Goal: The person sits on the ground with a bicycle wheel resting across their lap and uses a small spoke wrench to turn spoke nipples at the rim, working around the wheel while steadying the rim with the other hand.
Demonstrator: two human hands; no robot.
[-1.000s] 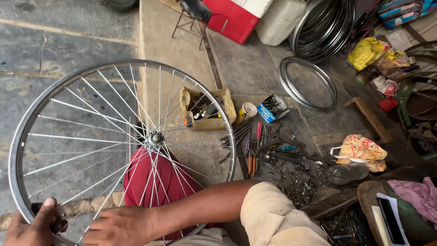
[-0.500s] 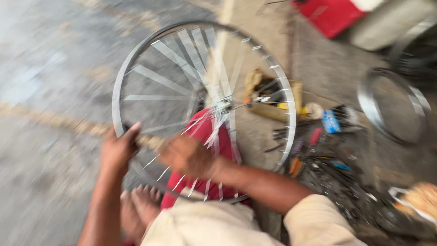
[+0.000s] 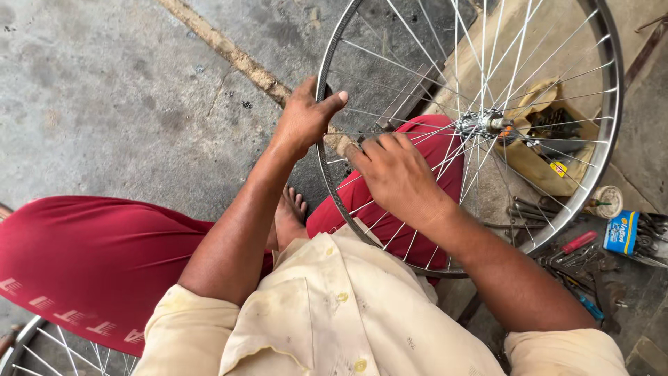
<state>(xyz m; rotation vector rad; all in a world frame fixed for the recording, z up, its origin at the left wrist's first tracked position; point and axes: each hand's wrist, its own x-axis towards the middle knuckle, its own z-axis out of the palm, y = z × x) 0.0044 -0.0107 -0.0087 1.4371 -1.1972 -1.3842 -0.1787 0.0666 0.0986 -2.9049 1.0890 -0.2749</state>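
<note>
Bare concrete floor (image 3: 118, 104) lay open left; spokes (image 3: 431, 76), tool clutter (image 3: 584, 264) and a yellow box (image 3: 543, 146) crowded the right.

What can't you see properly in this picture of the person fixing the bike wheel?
- Head view: the top of the wheel rim is cut off by the picture's upper edge.
- The right hand has its fingertips curled down among the spokes, so anything it pinches is hidden.
- The left hand covers the stretch of rim it grips.
- The second wheel is cut off at the bottom left corner.
- The small tools on the floor are too small to tell apart.
</note>
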